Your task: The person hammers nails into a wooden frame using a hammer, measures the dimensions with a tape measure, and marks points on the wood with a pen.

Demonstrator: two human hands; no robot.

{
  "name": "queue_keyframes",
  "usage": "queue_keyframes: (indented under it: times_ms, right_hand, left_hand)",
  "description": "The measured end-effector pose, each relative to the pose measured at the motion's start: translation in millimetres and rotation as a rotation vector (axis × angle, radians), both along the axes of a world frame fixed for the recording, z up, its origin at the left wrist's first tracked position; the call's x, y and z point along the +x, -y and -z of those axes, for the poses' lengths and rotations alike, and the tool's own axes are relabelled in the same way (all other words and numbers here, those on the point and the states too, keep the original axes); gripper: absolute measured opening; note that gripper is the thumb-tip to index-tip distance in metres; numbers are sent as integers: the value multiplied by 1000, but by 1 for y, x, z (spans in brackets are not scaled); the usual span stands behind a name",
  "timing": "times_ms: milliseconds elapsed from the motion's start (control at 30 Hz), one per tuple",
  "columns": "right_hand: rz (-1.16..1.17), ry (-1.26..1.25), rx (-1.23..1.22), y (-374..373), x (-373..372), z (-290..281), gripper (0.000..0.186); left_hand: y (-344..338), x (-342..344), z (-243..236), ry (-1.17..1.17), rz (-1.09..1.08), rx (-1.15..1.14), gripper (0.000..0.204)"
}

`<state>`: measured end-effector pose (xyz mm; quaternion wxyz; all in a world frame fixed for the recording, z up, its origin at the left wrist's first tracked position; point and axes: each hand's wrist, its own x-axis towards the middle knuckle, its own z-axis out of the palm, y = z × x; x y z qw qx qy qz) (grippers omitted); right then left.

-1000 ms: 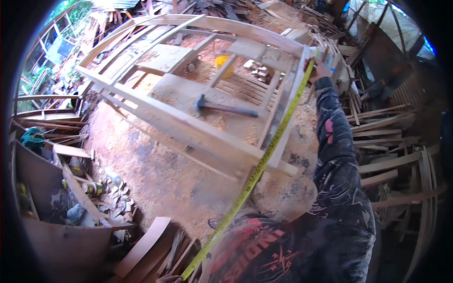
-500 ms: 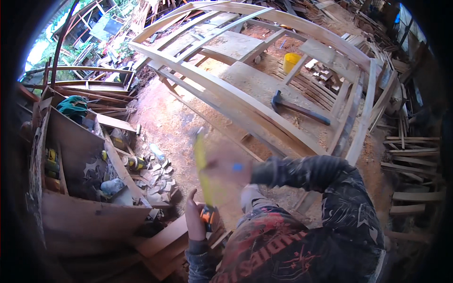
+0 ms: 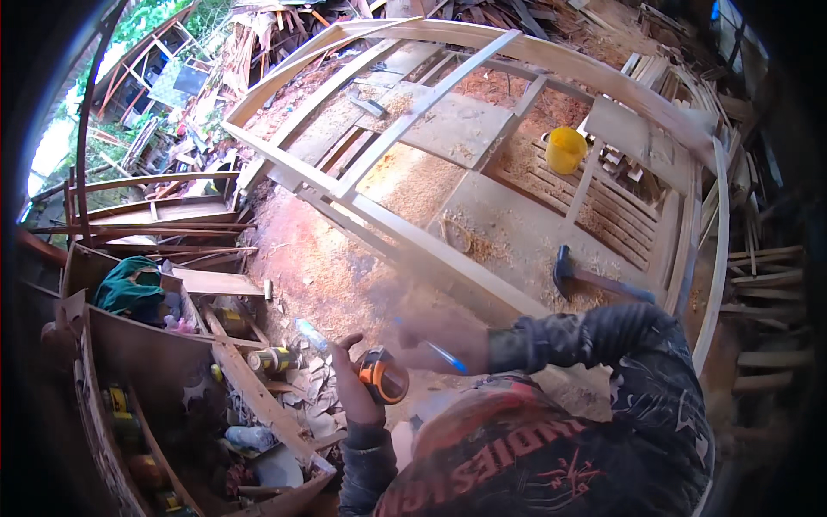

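Observation:
My left hand is closed around an orange-and-black tape measure, low in front of my body. No yellow blade shows out of its case now. Just to the right of it is my right hand, smeared by motion, with a blue pen sticking out of it. Beyond both hands lies a large wooden frame of pale beams, its near beam passing close to my right hand. A hammer rests on the boards inside the frame, past my right forearm.
To the left stands a wooden box holding cans, a plastic bottle and a green cloth. Wood offcuts litter the floor beside it. A yellow bucket sits within the frame. Stacked lumber lines the right.
The yellow tape blade, stretched up from the case before, is no longer visible. My right hand has come down nearer the tape measure, and the view has shifted.

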<state>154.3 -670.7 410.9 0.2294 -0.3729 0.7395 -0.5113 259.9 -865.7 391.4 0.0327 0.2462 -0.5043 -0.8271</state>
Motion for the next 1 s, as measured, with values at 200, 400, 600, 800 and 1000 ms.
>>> queue_keyframes:
  times_ms: [200,400,600,800,1000]
  right_hand:
    - [-88,-780,80,13,-78,-17,40]
    - [509,-480,-15,24,-208,-3,52]
    - [961,-352,668,-23,-415,120,53]
    - [1109,-456,830,8,-561,213,35]
    - [1303,-363,801,8,-585,236,29]
  left_hand:
    - [-4,-149,-13,152,229,405,54]
    - [48,-279,-12,5,545,254,50]
    - [171,-426,12,-218,612,-134,24]
    - [225,-575,15,-267,694,-353,22]
    - [174,-728,99,-491,924,-961,23]
